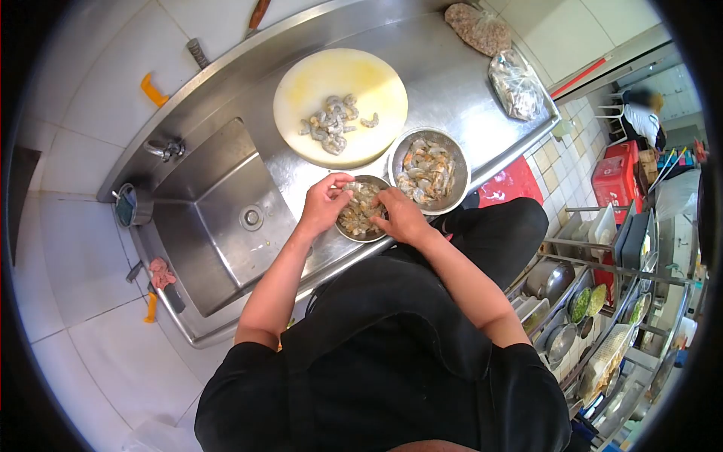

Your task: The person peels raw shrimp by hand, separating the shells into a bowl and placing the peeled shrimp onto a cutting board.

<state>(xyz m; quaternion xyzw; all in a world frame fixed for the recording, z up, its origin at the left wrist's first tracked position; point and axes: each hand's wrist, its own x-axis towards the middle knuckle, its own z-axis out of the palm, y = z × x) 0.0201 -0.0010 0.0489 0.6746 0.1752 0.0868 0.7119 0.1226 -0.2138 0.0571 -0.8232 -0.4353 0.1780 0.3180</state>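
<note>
My left hand (325, 203) is over the left rim of a small metal bowl (349, 234), its fingers closed in a pinch. Whatever is between them is too small to make out. Across the same bowl, my right hand (403, 216) curls its fingers inward over the contents, and its fingertips are partly hidden. Translucent brownish shrimp shells (360, 212) appear to fill this bowl. Touching it on the right, a larger metal bowl (466, 175) holds whole unpeeled shrimp (426, 170). Peeled grey shrimp (329, 124) lie in a pile on the round cutting board (301, 79) behind the bowls.
To the left is a steel sink basin (218, 196) with a faucet (164, 149). A metal cup (134, 206) stands on its left edge, near a pink cloth (160, 273). Two plastic bags (517, 84) (479, 30) sit at the counter's far right. A rack (602, 260) with dishes stands right.
</note>
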